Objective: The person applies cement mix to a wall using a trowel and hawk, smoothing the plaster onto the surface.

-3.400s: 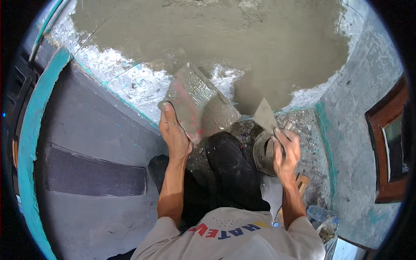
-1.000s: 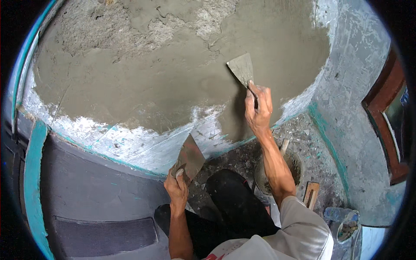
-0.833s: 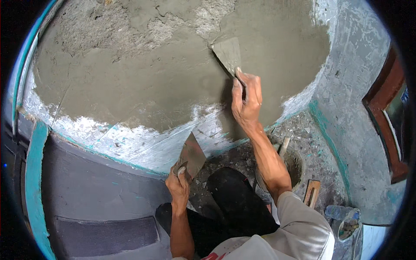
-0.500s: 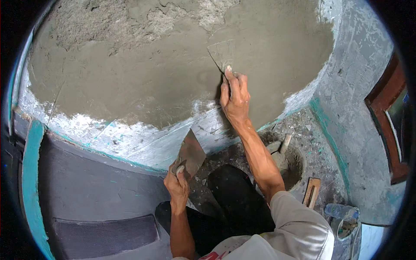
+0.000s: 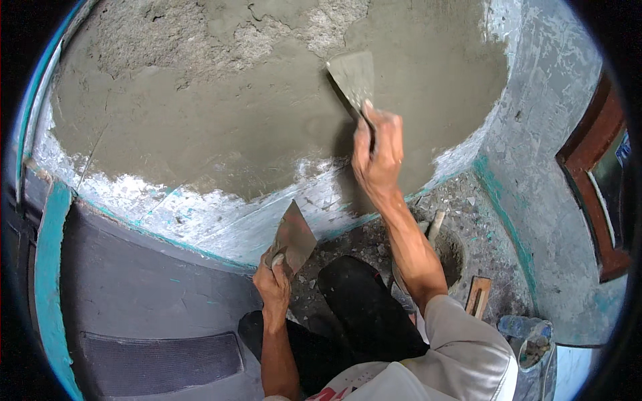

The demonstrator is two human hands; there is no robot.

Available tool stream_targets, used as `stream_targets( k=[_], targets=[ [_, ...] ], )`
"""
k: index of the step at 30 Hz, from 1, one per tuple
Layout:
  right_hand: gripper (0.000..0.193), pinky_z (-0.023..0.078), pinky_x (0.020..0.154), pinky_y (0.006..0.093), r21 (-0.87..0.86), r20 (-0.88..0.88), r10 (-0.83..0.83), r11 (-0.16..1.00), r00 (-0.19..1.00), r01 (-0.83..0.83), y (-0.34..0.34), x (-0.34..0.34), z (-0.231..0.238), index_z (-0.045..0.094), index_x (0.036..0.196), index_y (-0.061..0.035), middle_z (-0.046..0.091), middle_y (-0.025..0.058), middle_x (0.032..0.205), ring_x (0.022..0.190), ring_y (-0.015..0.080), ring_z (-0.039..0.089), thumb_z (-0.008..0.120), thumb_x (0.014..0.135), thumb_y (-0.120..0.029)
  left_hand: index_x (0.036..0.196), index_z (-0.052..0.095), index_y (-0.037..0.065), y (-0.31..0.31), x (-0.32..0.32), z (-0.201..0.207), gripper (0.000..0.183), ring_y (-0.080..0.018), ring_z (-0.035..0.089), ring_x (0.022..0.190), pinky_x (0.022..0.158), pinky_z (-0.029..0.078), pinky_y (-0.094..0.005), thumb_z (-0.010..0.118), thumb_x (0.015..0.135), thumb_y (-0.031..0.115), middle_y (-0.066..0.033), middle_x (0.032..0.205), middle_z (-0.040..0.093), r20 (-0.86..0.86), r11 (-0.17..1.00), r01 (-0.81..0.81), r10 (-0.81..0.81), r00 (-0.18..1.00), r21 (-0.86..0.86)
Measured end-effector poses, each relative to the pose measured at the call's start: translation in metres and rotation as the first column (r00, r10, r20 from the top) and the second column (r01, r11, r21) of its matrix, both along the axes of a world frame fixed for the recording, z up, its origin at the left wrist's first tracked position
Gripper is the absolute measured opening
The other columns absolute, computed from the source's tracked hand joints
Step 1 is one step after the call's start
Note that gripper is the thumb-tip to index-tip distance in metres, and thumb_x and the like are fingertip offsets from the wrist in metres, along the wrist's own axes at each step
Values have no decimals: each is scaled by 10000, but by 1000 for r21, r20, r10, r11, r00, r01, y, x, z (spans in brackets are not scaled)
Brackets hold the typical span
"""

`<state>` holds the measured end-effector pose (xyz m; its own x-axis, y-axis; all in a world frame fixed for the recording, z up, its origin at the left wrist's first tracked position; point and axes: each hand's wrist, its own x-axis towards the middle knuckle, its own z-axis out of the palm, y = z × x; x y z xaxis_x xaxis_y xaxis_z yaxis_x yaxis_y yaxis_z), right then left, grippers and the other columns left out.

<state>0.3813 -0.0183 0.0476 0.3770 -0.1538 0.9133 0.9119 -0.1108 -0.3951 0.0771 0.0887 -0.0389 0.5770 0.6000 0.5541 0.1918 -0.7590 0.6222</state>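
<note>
Obs. from nearby: scraper is up at the grey wall coat, below the rough patch, blade on or v. close to the surface; contact can't be confirmed. R. hand has its grip closed round the handle, prob. set near the blade for control. L. hand has a narrow grip on a flat plate by its lower end, thumb on the face, apparently kept low to be handy yet clear of the scraper. Bucket stands on the floor beside the R. forearm, presumably for short reach; wooden float lies near it. Pose: R. arm extended fwd. & up, fingers toward wall; L. forearm points fwd., hand near the knee.
</note>
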Motion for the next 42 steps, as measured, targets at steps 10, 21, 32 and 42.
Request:
stream_targets(
  k=[10, 21, 32, 42],
  targets=[
    [445, 584, 680, 446, -146, -84, 45, 988, 996, -57, 5, -25, -64, 651, 1363, -5, 592, 195, 1046, 831, 360, 666, 700, 921, 25, 1246, 713, -52, -4, 1, 8, 302, -262, 745, 876, 786, 578, -379, 555, 1103, 164, -193, 981, 764, 9, 994, -18, 19, 1000, -103],
    [421, 611, 727, 451, -219, -108, 65, 972, 992, -88, 6, -10, -29, 675, 1338, -19, 612, 216, 1125, 885, 380, 706, 718, 920, -3, 1281, 697, -58, -2, 0, 7, 327, -270, 752, 881, 788, 586, -381, 553, 1107, 178, -211, 1016, 770, 11, 999, -12, 13, 1000, -44],
    [432, 577, 710, 435, -325, -206, 67, 937, 976, -133, -26, -69, -87, 648, 1368, 16, 582, 198, 1046, 877, 342, 661, 692, 938, 23, 1265, 705, -42, 8, -7, 10, 298, -290, 757, 879, 780, 584, -384, 556, 1110, 164, -220, 1055, 770, 107, 998, -46, 49, 993, -30],
    [460, 568, 737, 460, -477, -87, 72, 873, 994, -104, 7, -56, -81, 652, 1364, -61, 580, 196, 1081, 893, 389, 665, 745, 915, -20, 1260, 705, -33, 12, -15, 21, 353, -251, 727, 905, 798, 571, -382, 548, 1135, 257, -190, 1042, 771, 231, 926, -99, 192, 954, -364]
  ],
)
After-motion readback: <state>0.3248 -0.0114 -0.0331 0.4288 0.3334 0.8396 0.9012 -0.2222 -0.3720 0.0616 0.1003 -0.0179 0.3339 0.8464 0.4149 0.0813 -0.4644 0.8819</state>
